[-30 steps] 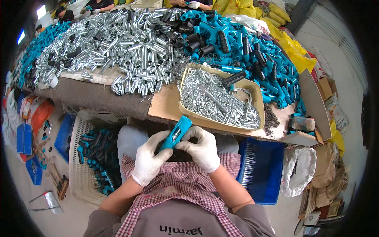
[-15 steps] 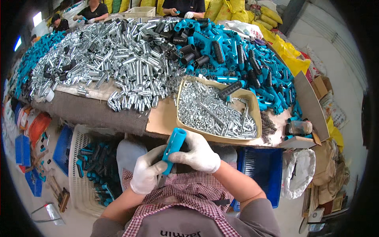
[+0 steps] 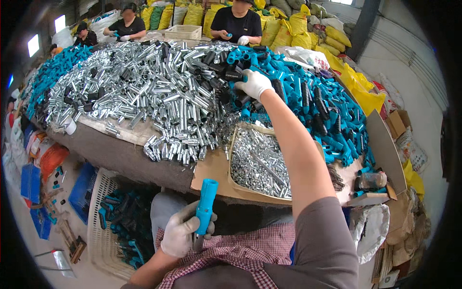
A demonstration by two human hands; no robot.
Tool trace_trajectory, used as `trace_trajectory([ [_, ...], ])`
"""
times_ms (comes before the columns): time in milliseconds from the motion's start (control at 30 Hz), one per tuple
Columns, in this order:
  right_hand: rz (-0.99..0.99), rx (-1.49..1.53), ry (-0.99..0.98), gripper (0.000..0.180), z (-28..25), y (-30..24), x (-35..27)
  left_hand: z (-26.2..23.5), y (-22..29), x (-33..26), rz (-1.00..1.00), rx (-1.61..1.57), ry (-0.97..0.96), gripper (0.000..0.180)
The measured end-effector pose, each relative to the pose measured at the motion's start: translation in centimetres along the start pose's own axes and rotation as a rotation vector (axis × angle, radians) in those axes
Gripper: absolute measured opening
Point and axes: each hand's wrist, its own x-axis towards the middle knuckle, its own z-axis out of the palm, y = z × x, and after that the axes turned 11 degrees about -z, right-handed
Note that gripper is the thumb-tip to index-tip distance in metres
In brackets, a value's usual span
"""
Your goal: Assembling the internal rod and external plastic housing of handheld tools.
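Observation:
My left hand [image 3: 180, 231], in a white glove, is closed round a teal plastic tube-like tool body [image 3: 206, 204] above my lap. The piece stands almost upright, with a grey metal end [image 3: 198, 242] below. My right hand [image 3: 256, 85], also gloved, stretches far over the table to the border between black ribbed sleeves [image 3: 234, 73] and a heap of teal tool bodies [image 3: 288, 72]. Its thumb and a finger show apart over the dark sleeves; the other fingers are hidden. Under my right forearm lies a cream tray [image 3: 230, 171] of small metal parts [image 3: 255, 161].
Shiny metal tubes [image 3: 183, 103] pile across the table's middle. A white basket [image 3: 98, 233] of teal and black pieces stands below at left, near blue bins [image 3: 79, 188]. A clear jar [image 3: 373, 180] sits at right. Other people [image 3: 236, 24] work across the table.
My right hand has let go of the teal tool body and moved forward to the black sleeves. The left hand still holds the piece, now more upright. The view has tilted up.

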Motion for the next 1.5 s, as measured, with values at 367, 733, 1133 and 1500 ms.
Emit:
trace_trajectory([
  [367,-0.001,0.010,-0.174,0.047,-2.0,-0.4,-5.9,-0.9,0.0,-0.4,-0.046,0.093,-0.019,0.084],
  [733,0.267,1.548,0.129,0.058,-5.0,-12.7,-31.4,0.8,-0.9,-1.5,-0.006,0.138,-0.121,0.063],
  [1133,0.578,2.244,0.402,0.074,-3.1,-16.7,-36.3,3.2,-3.2,-1.9,-0.170,0.590,-0.191,0.055],
  [1500,0.216,0.792,0.349,0.055,-5.2,-14.9,-37.6,2.6,-2.7,-2.4,-0.007,0.379,-0.047,0.056],
])
